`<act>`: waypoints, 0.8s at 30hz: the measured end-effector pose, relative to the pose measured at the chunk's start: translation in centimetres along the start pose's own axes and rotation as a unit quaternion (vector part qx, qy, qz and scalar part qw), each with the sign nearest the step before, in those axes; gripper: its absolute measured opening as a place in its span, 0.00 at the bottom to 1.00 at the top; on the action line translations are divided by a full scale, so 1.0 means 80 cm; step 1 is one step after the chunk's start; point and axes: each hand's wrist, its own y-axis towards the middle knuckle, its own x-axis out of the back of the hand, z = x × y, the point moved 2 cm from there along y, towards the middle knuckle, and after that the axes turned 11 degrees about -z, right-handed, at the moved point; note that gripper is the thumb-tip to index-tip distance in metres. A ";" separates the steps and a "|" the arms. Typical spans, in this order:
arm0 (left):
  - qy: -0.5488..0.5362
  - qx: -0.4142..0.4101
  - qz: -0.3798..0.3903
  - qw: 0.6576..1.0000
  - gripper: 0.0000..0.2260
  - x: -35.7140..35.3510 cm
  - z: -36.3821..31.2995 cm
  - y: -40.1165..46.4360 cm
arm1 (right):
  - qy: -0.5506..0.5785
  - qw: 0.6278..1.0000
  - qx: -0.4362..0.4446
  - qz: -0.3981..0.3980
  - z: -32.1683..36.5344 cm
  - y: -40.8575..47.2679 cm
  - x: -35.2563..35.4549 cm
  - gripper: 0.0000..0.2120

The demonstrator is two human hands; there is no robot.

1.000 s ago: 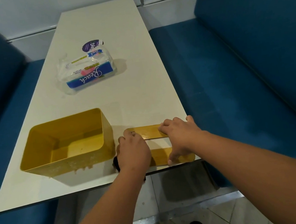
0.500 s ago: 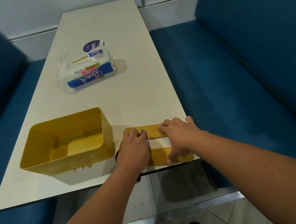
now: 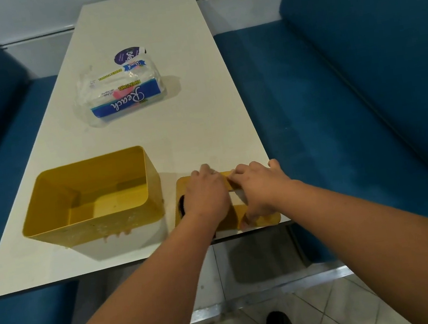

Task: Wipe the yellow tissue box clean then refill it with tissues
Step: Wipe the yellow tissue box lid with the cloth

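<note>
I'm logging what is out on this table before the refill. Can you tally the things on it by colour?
Yellow: 2, the open tissue box and its flat lid under both hands
White and blue: 1, the pack of tissues
Dark: 1, a dark thing under the left hand, too hidden to identify
Total: 4

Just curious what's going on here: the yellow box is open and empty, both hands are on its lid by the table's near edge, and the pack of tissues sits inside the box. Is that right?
Not quite. In the head view the pack of tissues lies on the table, farther back, not inside the yellow box. The rest holds: the box is open and empty, and the left hand and right hand are on the lid.
</note>
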 end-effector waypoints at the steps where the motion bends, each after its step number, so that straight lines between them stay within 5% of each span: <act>1: -0.016 -0.028 0.001 0.999 0.13 0.000 -0.010 -0.004 | -0.001 1.000 -0.003 0.001 0.001 0.000 0.000 0.48; 10: 0.020 -0.007 0.013 1.000 0.12 0.001 0.007 -0.005 | -0.005 1.000 0.000 0.008 0.000 0.002 -0.001 0.47; 14: -0.071 -0.039 0.041 0.996 0.13 0.010 -0.001 -0.016 | -0.016 1.000 -0.002 0.010 0.001 0.003 0.000 0.47; 19: -0.201 0.052 0.059 0.976 0.14 0.040 0.027 -0.030 | -0.030 0.999 -0.006 0.014 0.006 0.004 0.003 0.47; 24: -0.381 0.148 0.042 0.912 0.14 0.056 0.035 -0.051 | 0.012 1.000 -0.007 -0.012 0.001 -0.007 0.005 0.37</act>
